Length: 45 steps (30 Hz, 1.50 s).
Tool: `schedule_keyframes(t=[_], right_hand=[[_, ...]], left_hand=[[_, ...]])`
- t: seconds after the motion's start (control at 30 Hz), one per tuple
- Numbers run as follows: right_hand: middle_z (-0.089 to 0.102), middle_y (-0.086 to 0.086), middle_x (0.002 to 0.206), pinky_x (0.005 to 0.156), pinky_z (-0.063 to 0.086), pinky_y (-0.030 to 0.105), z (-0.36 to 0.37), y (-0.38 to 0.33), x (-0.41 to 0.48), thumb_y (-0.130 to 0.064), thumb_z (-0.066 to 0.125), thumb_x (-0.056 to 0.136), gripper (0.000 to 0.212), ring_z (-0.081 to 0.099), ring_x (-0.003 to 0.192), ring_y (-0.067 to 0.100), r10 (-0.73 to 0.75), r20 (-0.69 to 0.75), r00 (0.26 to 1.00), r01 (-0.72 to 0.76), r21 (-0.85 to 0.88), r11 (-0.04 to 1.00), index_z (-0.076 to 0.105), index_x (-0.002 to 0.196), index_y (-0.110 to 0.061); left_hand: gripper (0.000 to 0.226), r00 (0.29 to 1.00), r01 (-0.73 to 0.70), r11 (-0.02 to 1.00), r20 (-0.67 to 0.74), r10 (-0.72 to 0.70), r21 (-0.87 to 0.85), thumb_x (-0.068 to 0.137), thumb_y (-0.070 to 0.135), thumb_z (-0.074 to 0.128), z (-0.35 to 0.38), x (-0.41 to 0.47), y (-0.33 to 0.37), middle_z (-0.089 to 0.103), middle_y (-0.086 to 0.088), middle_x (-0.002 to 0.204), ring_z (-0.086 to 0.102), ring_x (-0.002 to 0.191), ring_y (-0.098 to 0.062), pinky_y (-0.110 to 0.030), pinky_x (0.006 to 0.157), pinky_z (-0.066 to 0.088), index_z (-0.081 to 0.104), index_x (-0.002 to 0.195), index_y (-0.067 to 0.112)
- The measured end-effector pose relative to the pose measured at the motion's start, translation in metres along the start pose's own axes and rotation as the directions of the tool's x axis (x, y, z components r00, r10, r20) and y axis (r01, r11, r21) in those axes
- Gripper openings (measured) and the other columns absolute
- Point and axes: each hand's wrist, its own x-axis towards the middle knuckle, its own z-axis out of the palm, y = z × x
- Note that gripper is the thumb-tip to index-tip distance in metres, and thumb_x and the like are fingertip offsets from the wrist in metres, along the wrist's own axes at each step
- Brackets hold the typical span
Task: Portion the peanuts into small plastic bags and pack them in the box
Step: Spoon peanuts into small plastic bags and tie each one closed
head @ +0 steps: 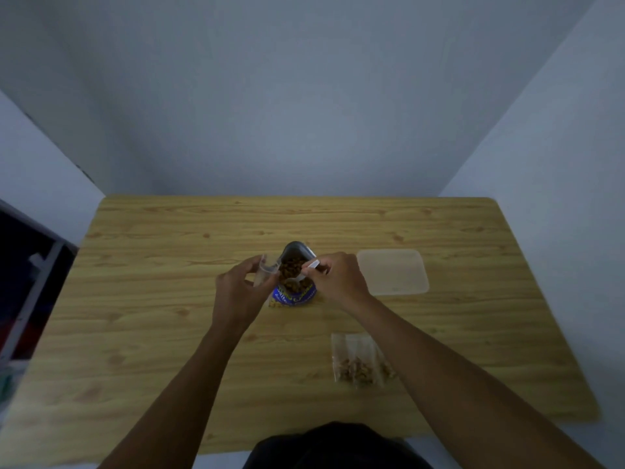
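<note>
Fingers (254, 265) of the left hand (236, 292) curl round a small clear plastic bag (264, 273), holding it upright with its mouth open, just left of the peanut pouch (295, 282). Fingertips (313, 273) of the right hand (338, 279) pinch what looks like a white scoop handle (314, 264), its bowl hidden among the peanuts (292, 267) in the pouch's open top. The step in hand appears to be scooping a portion. It would go best with the bag's mouth wide and against the pouch rim, so the scoop travels a short way and nothing spills on the wooden table (169, 299). Both forearms reach forward and converge on the pouch, palms turned inward. Right of the right-hand fingers, near but apart, lies the translucent plastic box (392, 272). Nearer the person, beside the right forearm, lie filled bags (360, 365).
</note>
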Motion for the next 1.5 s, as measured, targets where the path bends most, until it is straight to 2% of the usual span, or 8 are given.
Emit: schedule_keyframes(t=[0.2,0.33,0.63,1.0,1.17,1.3,1.4,1.5], right_hand=[[0.076,0.001,0.07,0.058,0.056,0.031,0.004,-0.002,0.002,-0.032,0.076,0.086,0.015,0.071,0.066,0.014,0.102,0.024,0.994,-0.103,0.021,0.994,0.082,0.082,-0.019],[0.074,0.002,0.067,0.056,0.051,0.033,-0.003,0.0,0.003,-0.031,0.077,0.085,0.02,0.069,0.063,0.013,0.22,-0.043,0.975,-0.211,0.146,0.966,0.079,0.073,-0.015],[0.077,-0.001,0.069,0.06,0.052,0.035,-0.011,0.005,0.008,-0.029,0.077,0.084,0.021,0.054,0.048,0.009,0.403,-0.04,0.914,-0.36,0.372,0.855,0.077,0.064,-0.021],[0.079,0.01,0.083,0.048,0.041,0.026,-0.042,0.016,0.007,-0.017,0.077,0.087,0.015,0.043,0.043,0.012,0.533,0.041,0.845,-0.438,0.624,0.647,0.076,0.083,-0.002],[0.078,0.01,0.084,0.046,0.04,0.023,-0.064,0.001,0.015,-0.014,0.075,0.089,0.01,0.043,0.043,0.012,0.446,0.049,0.894,-0.357,0.679,0.641,0.075,0.082,-0.007],[0.078,0.008,0.078,0.048,0.042,0.026,-0.068,-0.014,0.022,-0.017,0.077,0.088,0.011,0.045,0.043,0.012,0.333,-0.016,0.943,-0.256,0.604,0.755,0.077,0.079,-0.009],[0.076,0.009,0.073,0.051,0.045,0.028,-0.064,-0.028,0.023,-0.021,0.078,0.086,0.01,0.049,0.042,0.009,0.158,-0.056,0.986,-0.115,0.46,0.88,0.079,0.078,-0.015],[0.069,-0.012,0.058,0.052,0.042,0.023,-0.062,-0.045,0.018,-0.023,0.08,0.084,0.005,0.052,0.044,0.0,-0.088,-0.027,0.996,0.092,0.284,0.955,0.082,0.082,-0.019]], left_hand=[[0.042,1.0,-0.01,1.0,0.015,0.011,-0.017,0.078,0.024,0.081,0.002,-0.002,0.001,0.072,0.011,0.101,0.064,0.064,0.012,-0.013,0.057,0.054,0.071,0.118,0.017],[0.042,1.0,-0.005,0.999,0.014,0.006,-0.032,0.079,0.024,0.081,0.002,-0.003,0.003,0.067,0.017,0.1,0.062,0.061,0.016,-0.005,0.055,0.047,0.071,0.119,0.016],[0.044,1.0,0.007,0.999,0.008,-0.006,-0.037,0.079,0.025,0.08,-0.001,0.001,0.001,0.07,0.01,0.099,0.066,0.066,-0.001,-0.013,0.058,0.053,0.07,0.12,0.015],[0.039,0.996,-0.089,0.991,0.025,0.087,0.097,0.08,0.031,0.078,0.006,0.01,-0.001,0.065,0.003,0.1,0.062,0.073,-0.008,-0.031,0.063,0.055,0.069,0.116,0.019],[0.037,0.992,-0.119,0.982,0.065,0.111,0.146,0.077,0.034,0.08,0.009,0.012,0.001,0.062,0.006,0.096,0.061,0.065,-0.005,-0.033,0.062,0.055,0.07,0.112,0.023],[0.032,0.987,-0.157,0.972,0.065,0.148,0.175,0.075,0.037,0.079,0.012,0.015,0.009,0.063,0.009,0.086,0.059,0.064,-0.004,-0.03,0.063,0.053,0.073,0.105,0.028],[0.034,0.99,-0.136,0.981,0.067,0.127,0.14,0.073,0.042,0.076,0.014,0.016,0.018,0.068,0.01,0.082,0.062,0.065,-0.003,-0.03,0.063,0.054,0.072,0.105,0.031],[0.041,0.988,-0.124,0.991,0.098,0.118,0.056,0.074,0.041,0.075,0.016,0.016,0.023,0.073,0.012,0.084,0.067,0.071,-0.001,-0.032,0.066,0.057,0.07,0.113,0.032]])
